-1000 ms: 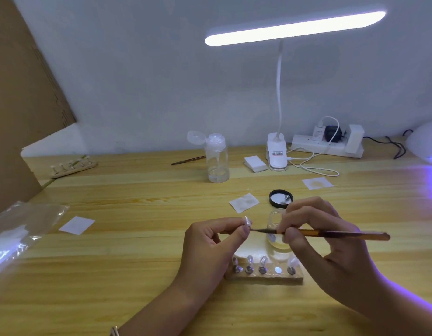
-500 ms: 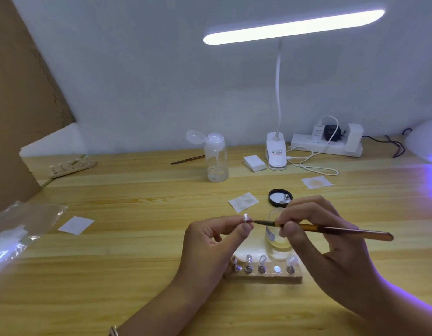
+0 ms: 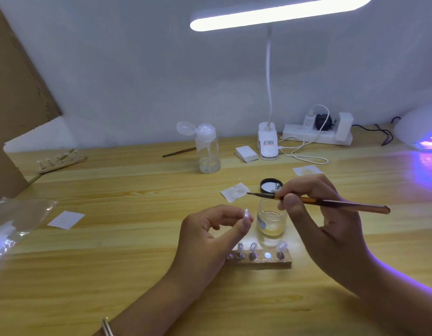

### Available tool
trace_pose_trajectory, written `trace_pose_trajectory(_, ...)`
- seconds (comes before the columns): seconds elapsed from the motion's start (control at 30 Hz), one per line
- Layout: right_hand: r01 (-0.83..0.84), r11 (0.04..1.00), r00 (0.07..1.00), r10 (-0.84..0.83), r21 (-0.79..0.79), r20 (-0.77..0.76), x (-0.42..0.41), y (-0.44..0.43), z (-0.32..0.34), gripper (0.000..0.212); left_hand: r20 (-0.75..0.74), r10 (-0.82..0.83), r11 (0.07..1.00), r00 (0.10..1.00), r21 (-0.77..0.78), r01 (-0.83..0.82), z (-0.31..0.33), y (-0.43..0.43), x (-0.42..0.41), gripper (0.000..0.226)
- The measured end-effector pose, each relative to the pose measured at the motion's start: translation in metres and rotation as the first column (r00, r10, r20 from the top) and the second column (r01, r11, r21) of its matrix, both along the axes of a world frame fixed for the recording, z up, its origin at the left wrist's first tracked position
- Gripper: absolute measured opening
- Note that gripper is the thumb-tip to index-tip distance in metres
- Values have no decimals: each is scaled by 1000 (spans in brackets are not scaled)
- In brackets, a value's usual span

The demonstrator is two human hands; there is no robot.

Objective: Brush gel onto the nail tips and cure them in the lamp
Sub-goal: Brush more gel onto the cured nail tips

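A nail tip (image 3: 246, 213) is pinched between thumb and forefinger of the left hand (image 3: 210, 236), above the wooden holder (image 3: 270, 264). The brush (image 3: 343, 204) is gripped by the right hand (image 3: 326, 226) over the gel jar (image 3: 270, 224), apart from the tip. The glowing curing lamp (image 3: 418, 132) is seen far right.

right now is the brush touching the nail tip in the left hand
Apart: the head view shows bare table between the brush bristles and the nail tip.
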State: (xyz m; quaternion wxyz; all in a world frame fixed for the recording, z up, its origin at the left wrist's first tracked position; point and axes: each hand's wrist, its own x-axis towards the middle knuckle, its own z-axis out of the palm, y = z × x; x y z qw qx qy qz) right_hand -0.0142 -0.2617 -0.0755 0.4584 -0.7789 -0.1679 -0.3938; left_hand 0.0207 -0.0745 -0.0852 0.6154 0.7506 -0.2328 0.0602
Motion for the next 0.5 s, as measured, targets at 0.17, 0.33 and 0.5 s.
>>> trace_pose_trajectory(0.17,17,999,1000,-17,28,15,5,-4,2,10,335,-37,945,942,317,-76,2,-13,-16,13)
trace_pose_trajectory(0.33,32,999,999,-33,39,12,6,-4,2,10,369,-50,887,928,444,-129,0,-17,-17,7)
trace_pose_trajectory(0.5,39,999,999,-40,28,20,7,-4,2,10,317,-49,876,947,470,-111,-1,-17,-12,14)
